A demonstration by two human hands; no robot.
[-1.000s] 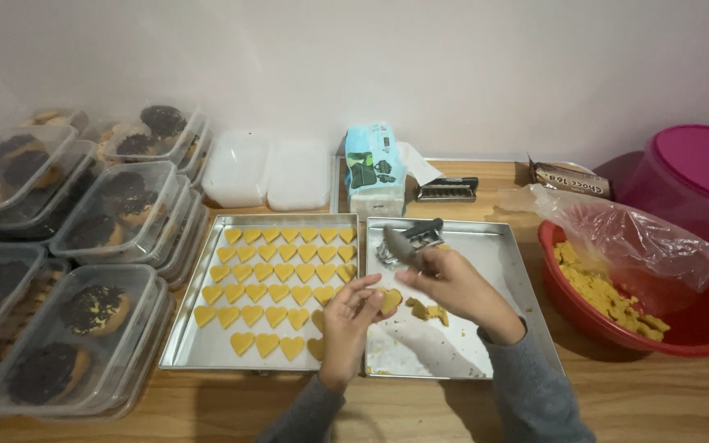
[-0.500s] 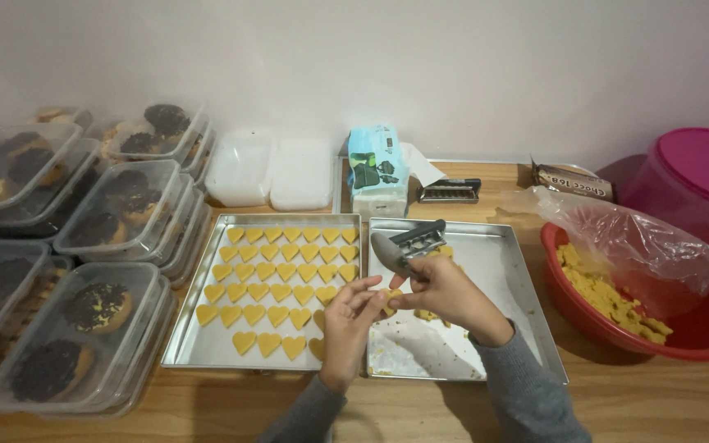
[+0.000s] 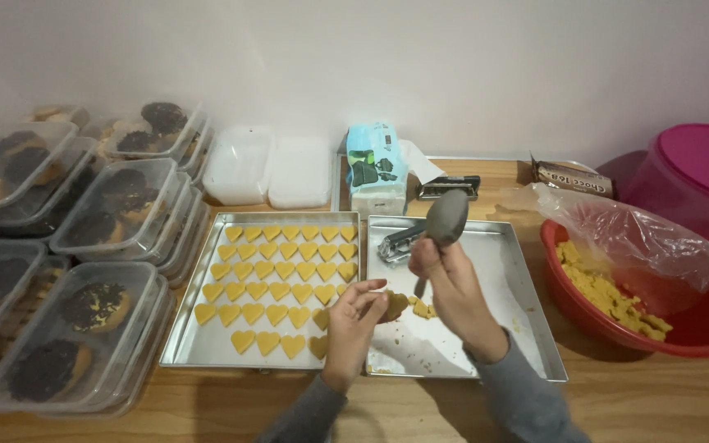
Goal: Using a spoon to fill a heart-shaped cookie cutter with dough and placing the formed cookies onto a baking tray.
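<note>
Right hand at centre frame, fingers closed around the handle of a grey spoon; bowl of the spoon points to 12 o'clock, raised above the right tray. Left hand just at 9 o'clock of the right hand, fingertips pinched on a piece of yellow dough over the seam between the two trays. A few dough scraps lie on the right tray, just at 3 o'clock of the pinched piece.

Left tray carries rows of yellow heart-shaped cookies, filled from its 12 o'clock edge down; the row nearest 6 o'clock is short.

A metal press tool lies in the right tray's 11 o'clock corner. Red bowl at 3 o'clock holds yellow dough crumbs under a clear plastic bag. Stacked clear lidded containers of dark-topped cookies at 9 o'clock. Tissue pack at 12 o'clock.
</note>
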